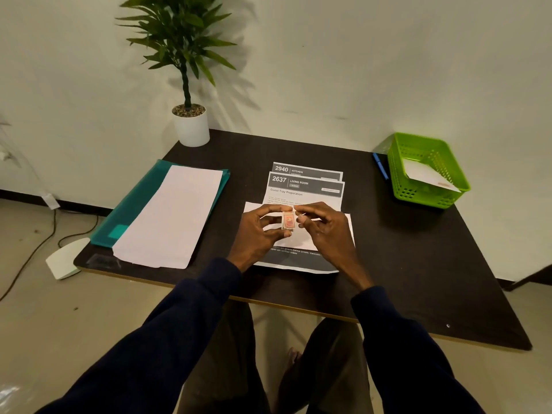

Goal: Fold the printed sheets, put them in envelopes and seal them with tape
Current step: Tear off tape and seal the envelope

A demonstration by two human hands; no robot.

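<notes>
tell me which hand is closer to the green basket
Right. The green basket stands at the table's right edge; the right hand is over the envelope on that side, the left hand just left of it. Both hold the tape roll.

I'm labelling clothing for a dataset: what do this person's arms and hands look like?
Both arms wear long, dark navy sleeves, left sleeve and right sleeve, ending at the wrists. The left hand and right hand are bare: no gloves, rings or watch visible.

matt dark wood-grain table [418, 252]; white paper sheets [304, 186]; perforated green plastic basket [400, 174]; translucent teal plastic folder [134, 210].
</notes>
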